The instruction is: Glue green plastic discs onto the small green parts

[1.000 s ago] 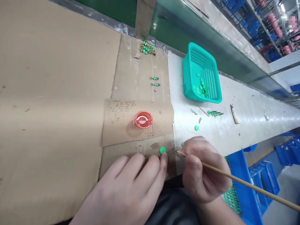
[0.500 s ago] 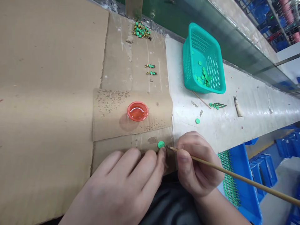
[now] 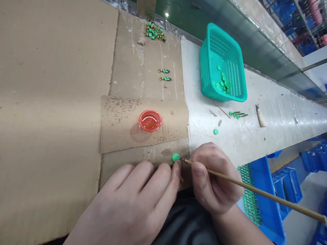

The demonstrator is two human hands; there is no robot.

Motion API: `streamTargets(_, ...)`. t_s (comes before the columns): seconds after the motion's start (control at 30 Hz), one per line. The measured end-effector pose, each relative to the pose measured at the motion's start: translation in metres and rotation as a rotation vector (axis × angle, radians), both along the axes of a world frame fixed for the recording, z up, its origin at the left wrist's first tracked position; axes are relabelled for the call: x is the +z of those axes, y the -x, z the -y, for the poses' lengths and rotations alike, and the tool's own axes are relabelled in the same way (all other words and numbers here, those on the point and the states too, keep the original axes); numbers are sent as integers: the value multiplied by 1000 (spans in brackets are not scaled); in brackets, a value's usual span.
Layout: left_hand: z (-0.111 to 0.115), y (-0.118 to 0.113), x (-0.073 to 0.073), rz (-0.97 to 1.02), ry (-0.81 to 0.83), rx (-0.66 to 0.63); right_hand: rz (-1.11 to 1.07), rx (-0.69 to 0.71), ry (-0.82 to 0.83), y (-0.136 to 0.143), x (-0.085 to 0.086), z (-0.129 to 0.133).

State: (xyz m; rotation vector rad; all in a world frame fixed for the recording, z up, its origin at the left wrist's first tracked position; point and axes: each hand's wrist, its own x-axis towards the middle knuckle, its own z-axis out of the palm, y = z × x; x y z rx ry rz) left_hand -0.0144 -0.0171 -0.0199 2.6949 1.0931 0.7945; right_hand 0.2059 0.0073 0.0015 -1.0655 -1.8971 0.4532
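Note:
My right hand (image 3: 217, 180) is closed round a thin wooden stick (image 3: 245, 185), whose dark tip points left at a small green disc (image 3: 175, 157). That disc lies at the fingertips of my left hand (image 3: 138, 197), on the brown cardboard (image 3: 122, 163). The left fingers are bent and pressed together; whatever they pinch is mostly hidden beneath them. A shallow red dish (image 3: 150, 120) holding clear liquid stands beyond my left hand. One loose green disc (image 3: 216, 131) lies on the pale surface above my right hand.
A teal basket (image 3: 204, 75) with green discs stands at the back right. Small green and dark pieces (image 3: 154, 31) are piled at the back, with two more (image 3: 164, 71) nearer. A row of green-headed pieces (image 3: 238, 115) lies right. A blue tray (image 3: 268, 200) sits lower right.

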Motion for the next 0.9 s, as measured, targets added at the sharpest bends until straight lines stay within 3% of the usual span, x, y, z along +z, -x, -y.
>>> streamTargets(0.17,0,0,-2,-20,-15,-6,-65,-38,-119,-1,-5,0)
streamTargets(0.57,0,-1,1,-44,-23,55,-333,-177,-1,4,-10,-3)
streamTargets(0.9,-5,-2,9,-8,-41,65,-403,-118,13,3,-10,-6)
